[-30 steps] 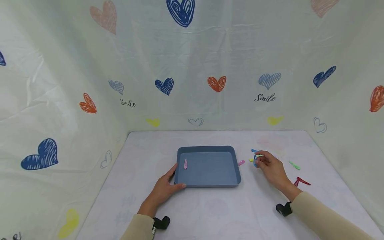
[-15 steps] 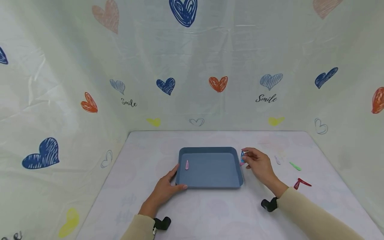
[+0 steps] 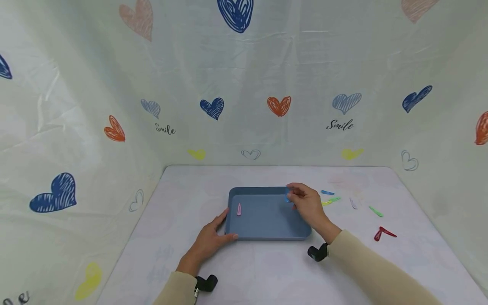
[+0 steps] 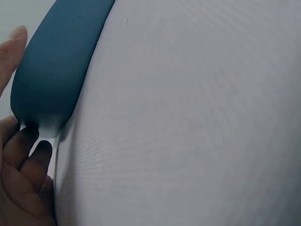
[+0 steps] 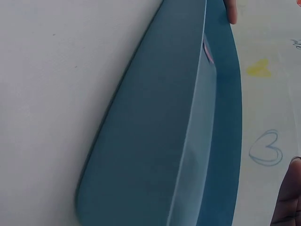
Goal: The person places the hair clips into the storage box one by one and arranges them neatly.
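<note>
A shallow blue-grey tray [image 3: 263, 226] lies on the white table, with a pink hair clip [image 3: 239, 209] inside near its left end. My left hand [image 3: 209, 239] grips the tray's front left corner, thumb at the front rim and fingers along the left side. The left wrist view shows its fingertips [image 4: 40, 153] curled in beneath the tray's rounded corner. Above the tray's back right part, my right hand [image 3: 309, 205] pinches a blue hair clip [image 3: 287, 196] between thumb and forefinger. Only the fingers [image 5: 288, 200] of that hand show in the right wrist view; the clip is outside it.
Right of the tray lie another blue clip [image 3: 327, 192], a yellow clip [image 3: 326, 203] and a green clip [image 3: 335, 199] close together. Farther right are a lilac clip [image 3: 353, 203], a second green clip [image 3: 375, 211] and two red clips [image 3: 378, 234]. A heart-printed curtain hangs behind.
My right hand has carried the blue clip leftward from the table's right side to over the tray. The left hand keeps its place at the tray's corner.
</note>
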`<state>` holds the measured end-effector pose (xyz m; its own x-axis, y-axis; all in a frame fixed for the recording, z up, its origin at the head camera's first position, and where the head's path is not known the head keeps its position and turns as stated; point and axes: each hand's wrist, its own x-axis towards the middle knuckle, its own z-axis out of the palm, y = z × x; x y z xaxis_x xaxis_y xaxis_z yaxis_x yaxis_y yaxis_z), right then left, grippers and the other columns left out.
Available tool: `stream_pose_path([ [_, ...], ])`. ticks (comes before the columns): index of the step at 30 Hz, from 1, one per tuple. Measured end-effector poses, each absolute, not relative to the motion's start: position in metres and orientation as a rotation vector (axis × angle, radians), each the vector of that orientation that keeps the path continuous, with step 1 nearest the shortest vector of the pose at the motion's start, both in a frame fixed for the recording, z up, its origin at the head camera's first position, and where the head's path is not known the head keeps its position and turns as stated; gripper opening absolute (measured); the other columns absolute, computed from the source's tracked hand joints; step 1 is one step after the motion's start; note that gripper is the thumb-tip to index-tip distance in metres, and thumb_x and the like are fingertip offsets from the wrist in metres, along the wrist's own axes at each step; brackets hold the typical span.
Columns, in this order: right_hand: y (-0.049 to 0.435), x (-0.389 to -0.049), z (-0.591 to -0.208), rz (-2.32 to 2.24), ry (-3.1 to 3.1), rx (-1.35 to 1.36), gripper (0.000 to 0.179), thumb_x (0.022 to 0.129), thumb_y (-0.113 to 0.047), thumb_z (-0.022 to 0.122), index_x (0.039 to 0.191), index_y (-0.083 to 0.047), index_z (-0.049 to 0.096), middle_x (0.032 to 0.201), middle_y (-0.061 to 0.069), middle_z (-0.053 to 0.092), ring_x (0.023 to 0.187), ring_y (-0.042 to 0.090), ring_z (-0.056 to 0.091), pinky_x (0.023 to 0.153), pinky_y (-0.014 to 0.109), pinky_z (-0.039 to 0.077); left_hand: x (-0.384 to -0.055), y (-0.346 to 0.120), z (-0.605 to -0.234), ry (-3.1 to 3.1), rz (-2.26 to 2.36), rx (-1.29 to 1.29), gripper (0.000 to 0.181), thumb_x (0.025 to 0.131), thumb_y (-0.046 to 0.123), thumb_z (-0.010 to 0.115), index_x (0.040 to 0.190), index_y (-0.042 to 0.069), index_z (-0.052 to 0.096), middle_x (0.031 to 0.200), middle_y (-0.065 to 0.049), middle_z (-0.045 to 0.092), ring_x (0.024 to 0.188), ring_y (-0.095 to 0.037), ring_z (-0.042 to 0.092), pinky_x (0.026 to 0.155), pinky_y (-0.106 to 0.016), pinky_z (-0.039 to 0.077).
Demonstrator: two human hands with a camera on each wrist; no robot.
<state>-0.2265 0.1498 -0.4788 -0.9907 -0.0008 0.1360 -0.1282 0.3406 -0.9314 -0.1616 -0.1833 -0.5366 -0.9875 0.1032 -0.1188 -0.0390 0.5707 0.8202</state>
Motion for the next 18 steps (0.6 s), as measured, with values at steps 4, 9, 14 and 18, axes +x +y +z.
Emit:
stream_pose_path([
  [4, 0.136, -0.231, -0.481, 1.765, -2.454, 0.161, 0.028, 0.099, 0.001, 0.070, 0.126, -0.001, 0.072, 0.096, 0.016, 0.071, 0.086, 0.039, 0.071, 0.060, 0.025, 0.060, -0.162, -0.184, -0.536, 2.638, 1.391, 0.047, 0.093, 0.085, 0.049, 0.087, 0.164, 0.034, 0.040, 0.170, -0.010, 0.038, 0.158, -0.040, 0.032, 0.125, -0.064, 0.031],
  [9, 0.121, -0.236, -0.487, 1.829, -2.431, 0.188, 0.028, 0.098, 0.002, 0.070, 0.126, 0.000, 0.071, 0.094, 0.015, 0.072, 0.082, 0.040, 0.072, 0.061, 0.024, 0.061, -0.162, -0.184, -0.535, 2.632, 1.398, 0.047, 0.093, 0.085, 0.048, 0.088, 0.164, 0.035, 0.040, 0.170, -0.010, 0.038, 0.158, -0.040, 0.031, 0.126, -0.064, 0.031],
  [14, 0.108, -0.242, -0.493, 1.890, -2.395, 0.172, 0.028, 0.097, 0.003, 0.071, 0.125, 0.003, 0.071, 0.094, 0.014, 0.071, 0.080, 0.040, 0.073, 0.061, 0.024, 0.061, -0.163, -0.185, -0.538, 2.639, 1.398, 0.053, 0.093, 0.085, 0.048, 0.088, 0.164, 0.035, 0.040, 0.169, -0.010, 0.038, 0.158, -0.040, 0.032, 0.126, -0.064, 0.031],
  [18, 0.099, -0.247, -0.498, 1.899, -2.402, 0.167, 0.028, 0.096, 0.003, 0.071, 0.124, 0.002, 0.072, 0.092, 0.015, 0.074, 0.078, 0.037, 0.074, 0.060, 0.025, 0.062, -0.163, -0.186, -0.539, 2.646, 1.396, 0.059, 0.093, 0.085, 0.049, 0.088, 0.164, 0.036, 0.040, 0.169, -0.010, 0.039, 0.158, -0.040, 0.032, 0.126, -0.064, 0.031],
])
